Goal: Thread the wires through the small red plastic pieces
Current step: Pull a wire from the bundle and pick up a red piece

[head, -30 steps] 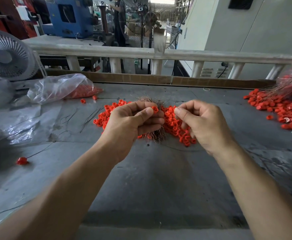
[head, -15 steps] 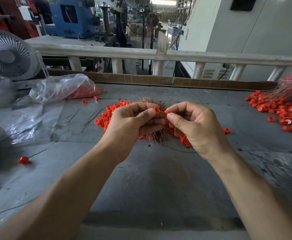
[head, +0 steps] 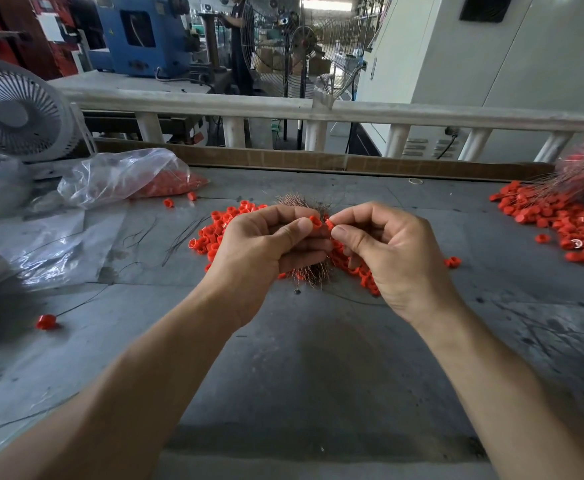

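A grey desk fan (head: 15, 114) stands at ten o'clock on the grey worktop (head: 318, 368), beside a clear plastic bag (head: 124, 176) of red parts. At eight o'clock lies a lone small red plastic ring (head: 45, 321) already strung on a thin dark wire. At centre, the left hand (head: 266, 251) pinches a small red plastic ring (head: 315, 222) between thumb and forefinger, its other fingers curled around a coppery bundle of fine wires (head: 313, 273) whose ends fan out above and below the fist. The right hand (head: 394, 258), which a second ago was held apart, has closed in until its fingertips almost touch the left's; it pinches a second small red piece (head: 329, 223) just beside the first. Whether a wire end is also in that pinch is too fine to tell. The meeting of the hands suggests a threading pass is under way. Beneath them spreads a heap of loose red rings (head: 214, 233); at two o'clock sits a larger pile of red pieces (head: 560, 220), apparently wired.
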Available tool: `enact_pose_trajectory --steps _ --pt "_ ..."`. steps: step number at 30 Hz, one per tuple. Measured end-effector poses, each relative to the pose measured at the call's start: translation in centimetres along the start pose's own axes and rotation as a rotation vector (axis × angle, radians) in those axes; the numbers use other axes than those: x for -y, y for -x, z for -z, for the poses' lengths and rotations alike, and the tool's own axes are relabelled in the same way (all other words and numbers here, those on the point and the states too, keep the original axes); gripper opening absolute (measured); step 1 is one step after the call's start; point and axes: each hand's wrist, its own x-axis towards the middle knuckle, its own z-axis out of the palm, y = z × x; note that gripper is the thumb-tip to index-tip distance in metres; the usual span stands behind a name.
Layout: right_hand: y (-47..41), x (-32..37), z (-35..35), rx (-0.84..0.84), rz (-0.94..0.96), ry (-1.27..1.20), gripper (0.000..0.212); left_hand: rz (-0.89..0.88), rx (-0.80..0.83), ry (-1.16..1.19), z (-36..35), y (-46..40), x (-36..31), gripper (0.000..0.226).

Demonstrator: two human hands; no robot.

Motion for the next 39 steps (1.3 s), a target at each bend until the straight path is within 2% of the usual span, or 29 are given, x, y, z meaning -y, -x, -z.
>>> enact_pose_trajectory --steps 10,20,28,35,39 --pt "0.3 0.3 -0.3 -0.092 0.085 0.11 0.009 -0.027 0.029 -0.025 -0.3 0.2 0.0 0.012" --pt "0.4 1.0 -0.5 -0.09 0.263 0.288 0.006 -0.097 0.014 -0.134 -0.9 0.5 0.0 0.011" --pt "0.4 1.0 -0.6 -0.099 0.291 0.341 0.005 -0.154 0.011 -0.186 -0.8 0.5 0.3 0.013" --pt "0.7 1.3 -0.7 -0.068 0.379 0.578 0.012 -0.022 -0.004 -0.099 -0.5 0.3 0.4 0.013" --pt "0.9 1.5 -1.7 -0.142 0.415 0.736 0.014 0.068 -0.004 0.001 -0.5 0.3 0.3 0.017"
